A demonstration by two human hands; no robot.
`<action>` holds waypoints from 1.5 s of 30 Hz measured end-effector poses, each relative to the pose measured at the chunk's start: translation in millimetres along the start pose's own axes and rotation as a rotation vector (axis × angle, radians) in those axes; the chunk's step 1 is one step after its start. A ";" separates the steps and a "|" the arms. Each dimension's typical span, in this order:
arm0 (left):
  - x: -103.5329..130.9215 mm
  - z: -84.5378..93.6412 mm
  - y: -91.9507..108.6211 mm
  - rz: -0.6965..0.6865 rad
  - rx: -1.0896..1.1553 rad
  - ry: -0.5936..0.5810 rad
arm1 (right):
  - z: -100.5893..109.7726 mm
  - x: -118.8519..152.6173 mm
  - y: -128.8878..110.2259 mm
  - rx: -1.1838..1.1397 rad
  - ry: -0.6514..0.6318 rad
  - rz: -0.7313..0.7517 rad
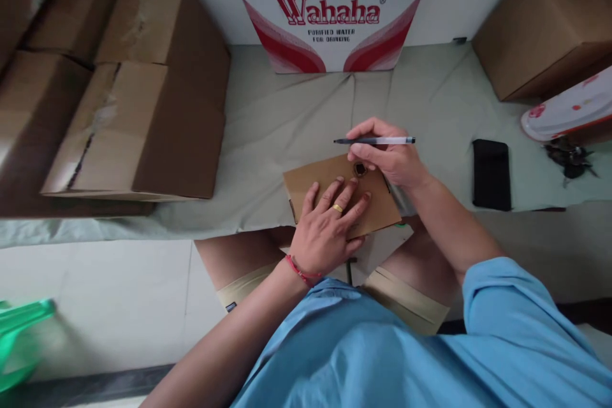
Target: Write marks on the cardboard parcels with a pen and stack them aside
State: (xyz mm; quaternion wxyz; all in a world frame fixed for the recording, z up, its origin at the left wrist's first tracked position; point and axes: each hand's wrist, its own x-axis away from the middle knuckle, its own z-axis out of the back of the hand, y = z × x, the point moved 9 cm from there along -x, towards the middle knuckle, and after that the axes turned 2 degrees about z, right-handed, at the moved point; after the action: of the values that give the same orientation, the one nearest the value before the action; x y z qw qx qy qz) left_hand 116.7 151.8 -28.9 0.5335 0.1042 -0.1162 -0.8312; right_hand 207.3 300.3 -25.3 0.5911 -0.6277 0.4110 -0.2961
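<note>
A small flat brown cardboard box (320,172) lies at the front edge of the cloth-covered table, with a dark round mark near its top right. My left hand (327,226) rests on it, fingers spread flat, with a gold ring on one finger and a red string bracelet at the wrist. Above the box's upper right part, my right hand (387,153) grips a pen (375,140) between thumb and fingers. The pen is held nearly level, its dark tip pointing left and off the box surface.
Large cardboard boxes (182,121) are stacked at the left. A white and red Wahaha carton (335,25) stands at the back. On the right are a black phone (491,174), keys (570,158), a patterned container (568,108) and another cardboard box (540,25).
</note>
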 end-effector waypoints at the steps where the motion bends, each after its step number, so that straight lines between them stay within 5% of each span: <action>1: 0.0 0.1 -0.7 0.008 -0.004 0.000 | -0.6 0.2 -0.1 0.023 -0.004 0.020; 14: -5.5 3.2 -2.8 0.060 -0.025 0.001 | 16.5 34.4 -22.0 0.486 0.210 0.281; 35: -7.3 2.3 -3.4 0.064 -0.013 0.017 | 8.0 24.4 -15.9 0.603 0.079 0.258; 45: -8.2 2.7 -2.7 0.074 -0.008 0.003 | 13.9 23.9 -10.8 0.641 0.143 0.208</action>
State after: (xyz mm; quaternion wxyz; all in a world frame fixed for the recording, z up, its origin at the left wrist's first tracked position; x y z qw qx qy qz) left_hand 116.9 160.5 -26.8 0.5646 0.0988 -0.1160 -0.8112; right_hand 232.7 286.1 -19.1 0.7550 -0.3424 0.3994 -0.3916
